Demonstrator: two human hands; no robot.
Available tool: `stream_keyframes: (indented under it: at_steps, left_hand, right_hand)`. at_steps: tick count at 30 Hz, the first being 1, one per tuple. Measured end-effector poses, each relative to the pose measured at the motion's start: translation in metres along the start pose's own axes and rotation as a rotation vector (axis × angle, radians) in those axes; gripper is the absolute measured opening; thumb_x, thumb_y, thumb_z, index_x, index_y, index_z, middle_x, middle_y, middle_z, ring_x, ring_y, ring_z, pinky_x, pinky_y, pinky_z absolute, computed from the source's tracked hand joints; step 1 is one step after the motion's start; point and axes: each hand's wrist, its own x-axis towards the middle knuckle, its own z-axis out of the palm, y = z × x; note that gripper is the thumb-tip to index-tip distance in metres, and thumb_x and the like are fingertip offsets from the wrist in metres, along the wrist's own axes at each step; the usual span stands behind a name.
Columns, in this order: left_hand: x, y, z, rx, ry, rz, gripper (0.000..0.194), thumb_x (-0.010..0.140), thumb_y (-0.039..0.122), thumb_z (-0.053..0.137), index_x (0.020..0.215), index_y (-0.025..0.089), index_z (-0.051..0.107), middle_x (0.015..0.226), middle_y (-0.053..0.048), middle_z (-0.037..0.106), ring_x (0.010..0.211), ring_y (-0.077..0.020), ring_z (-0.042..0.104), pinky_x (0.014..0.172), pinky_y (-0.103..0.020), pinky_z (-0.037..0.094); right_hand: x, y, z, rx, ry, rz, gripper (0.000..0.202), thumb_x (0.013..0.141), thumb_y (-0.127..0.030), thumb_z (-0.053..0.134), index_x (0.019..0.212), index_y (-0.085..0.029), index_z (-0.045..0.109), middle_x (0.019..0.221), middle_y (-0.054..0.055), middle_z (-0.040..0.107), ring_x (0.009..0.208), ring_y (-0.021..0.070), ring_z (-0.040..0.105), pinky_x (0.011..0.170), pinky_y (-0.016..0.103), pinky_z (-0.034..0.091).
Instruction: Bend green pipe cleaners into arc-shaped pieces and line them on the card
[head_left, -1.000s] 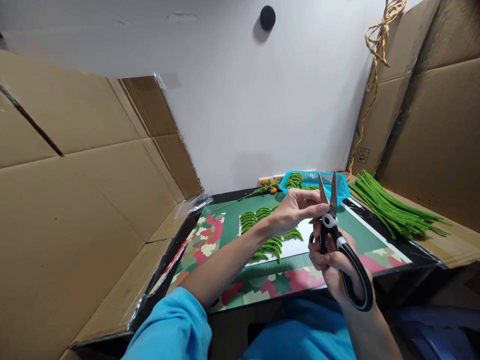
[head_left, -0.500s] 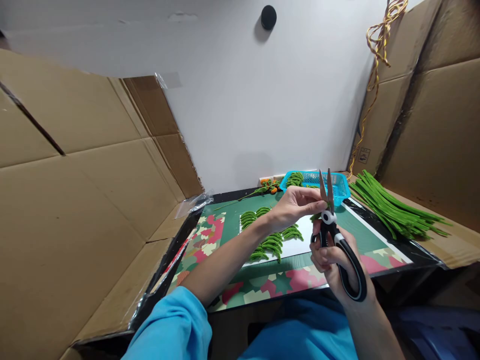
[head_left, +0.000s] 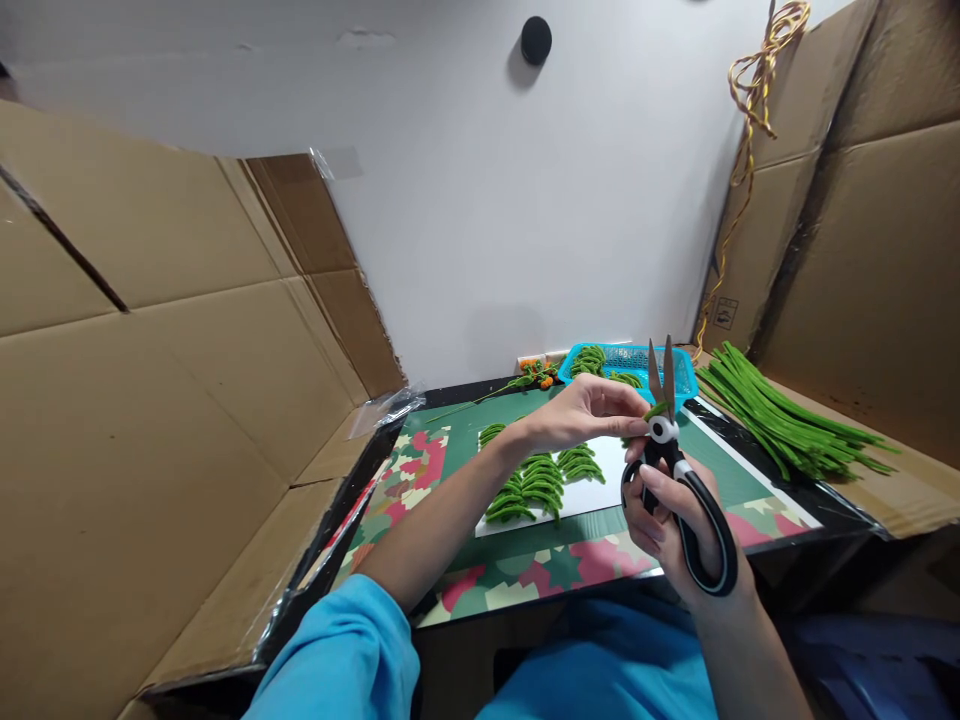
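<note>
Between the thumb and fingers of my left hand [head_left: 589, 412] is a short green chenille stem [head_left: 657, 409], its tip lying by the base of the scissor blades. My right hand [head_left: 679, 495] is wrapped round the black-and-white handles of a pair of scissors [head_left: 709, 545]. Their blades point up and stand slightly apart. Below my left forearm, short curved green pieces [head_left: 541, 483] lie in rows on a white sheet [head_left: 589, 497]. My left hand and forearm hide part of these rows.
A blue basket [head_left: 684, 376] with more short green pieces stands at the back. Right of it lies a bundle of long green chenille stems [head_left: 795, 420]. Orange flowers on a green stem [head_left: 544, 372] rest at the mat's rear edge. Cardboard walls [head_left: 187, 350] enclose both sides.
The scissors and my right hand have shifted slightly right. More of the green piece shows at the blades. My left hand has moved slightly left, fingers still pinched.
</note>
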Motion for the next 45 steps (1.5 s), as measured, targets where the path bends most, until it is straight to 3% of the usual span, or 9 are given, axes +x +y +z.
stream_keyframes:
  at_steps: [4, 8, 13, 17, 21, 28, 35, 39, 45]
  left_hand:
    - [-0.001, 0.004, -0.003, 0.079, -0.035, 0.001, 0.035, 0.090, 0.044, 0.084, 0.097, 0.012, 0.071, 0.084, -0.005, 0.070, 0.071, -0.0136, 0.068, 0.072, -0.031, 0.055]
    - [-0.003, 0.015, -0.008, 0.323, 0.101, 0.065, 0.028, 0.092, 0.038, 0.082, 0.095, 0.013, 0.071, 0.089, -0.004, 0.067, 0.077, -0.0124, 0.067, 0.075, -0.029, 0.055]
    - [-0.010, 0.032, -0.013, 0.643, 0.267, 0.168, 0.018, 0.096, 0.033, 0.075, 0.095, 0.015, 0.071, 0.094, -0.006, 0.069, 0.080, -0.0128, 0.066, 0.079, -0.031, 0.057]
    - [-0.012, 0.034, -0.016, 0.698, 0.356, 0.263, 0.017, 0.097, 0.032, 0.074, 0.095, 0.015, 0.072, 0.093, -0.005, 0.069, 0.076, -0.0114, 0.063, 0.073, -0.029, 0.055]
    - [-0.012, 0.033, -0.016, 0.685, 0.400, 0.251, 0.020, 0.097, 0.034, 0.074, 0.098, 0.014, 0.072, 0.089, -0.005, 0.071, 0.074, -0.0113, 0.064, 0.071, -0.029, 0.054]
    - [-0.011, 0.033, -0.015, 0.580, 0.384, 0.233, 0.024, 0.098, 0.040, 0.073, 0.097, 0.016, 0.070, 0.075, -0.003, 0.071, 0.068, -0.0118, 0.065, 0.069, -0.029, 0.054]
    - [-0.010, 0.032, -0.015, 0.490, 0.368, 0.183, 0.024, 0.100, 0.039, 0.069, 0.099, 0.016, 0.064, 0.067, 0.002, 0.061, 0.061, -0.0100, 0.056, 0.059, -0.027, 0.046]
    - [-0.009, 0.027, -0.016, 0.493, 0.338, 0.141, 0.021, 0.101, 0.038, 0.066, 0.099, 0.017, 0.060, 0.066, 0.001, 0.062, 0.060, -0.0101, 0.055, 0.060, -0.027, 0.046]
    - [-0.007, 0.014, -0.017, 0.646, 0.206, -0.031, 0.023, 0.104, 0.040, 0.061, 0.100, 0.017, 0.060, 0.074, -0.002, 0.068, 0.064, -0.0123, 0.061, 0.061, -0.028, 0.048]
  right_hand:
    - [0.001, 0.002, -0.003, 0.049, 0.004, 0.071, 0.027, 0.092, -0.047, 0.077, 0.100, -0.024, 0.066, 0.064, -0.007, 0.041, 0.045, 0.0083, 0.035, 0.037, 0.023, 0.038]
    - [0.004, 0.002, -0.006, 0.047, -0.023, 0.062, 0.037, 0.090, -0.053, 0.078, 0.105, -0.021, 0.066, 0.073, -0.004, 0.051, 0.046, 0.0071, 0.040, 0.040, 0.024, 0.045]
    - [0.007, 0.003, -0.012, -0.022, -0.060, 0.036, 0.044, 0.090, -0.056, 0.078, 0.113, -0.020, 0.067, 0.069, -0.004, 0.052, 0.054, 0.0119, 0.051, 0.052, 0.027, 0.053]
    - [0.011, 0.007, -0.020, -0.123, -0.037, 0.042, 0.042, 0.090, -0.053, 0.079, 0.112, -0.019, 0.068, 0.071, -0.002, 0.062, 0.054, 0.0127, 0.058, 0.053, 0.026, 0.052]
    - [0.011, 0.007, -0.023, -0.146, -0.023, 0.031, 0.039, 0.091, -0.048, 0.080, 0.113, -0.019, 0.068, 0.065, -0.003, 0.062, 0.047, 0.0123, 0.058, 0.048, 0.025, 0.050]
    - [0.005, 0.000, -0.026, -0.100, 0.046, 0.016, 0.038, 0.090, -0.048, 0.080, 0.112, -0.020, 0.069, 0.064, -0.005, 0.059, 0.038, 0.0098, 0.051, 0.037, 0.023, 0.042]
    - [0.011, -0.010, -0.037, -0.418, 0.260, -0.075, 0.051, 0.075, -0.048, 0.093, 0.112, -0.019, 0.075, 0.062, -0.006, 0.056, 0.041, 0.0094, 0.049, 0.040, 0.023, 0.040]
    - [0.017, -0.014, -0.059, -0.569, 0.368, -0.085, 0.064, 0.061, -0.048, 0.099, 0.114, -0.020, 0.075, 0.065, -0.007, 0.051, 0.053, 0.0138, 0.057, 0.045, 0.024, 0.044]
    - [0.016, -0.024, -0.107, -0.809, 0.411, -0.112, 0.058, 0.073, -0.054, 0.084, 0.121, -0.021, 0.074, 0.085, 0.006, 0.073, 0.077, 0.0217, 0.071, 0.063, 0.028, 0.054]
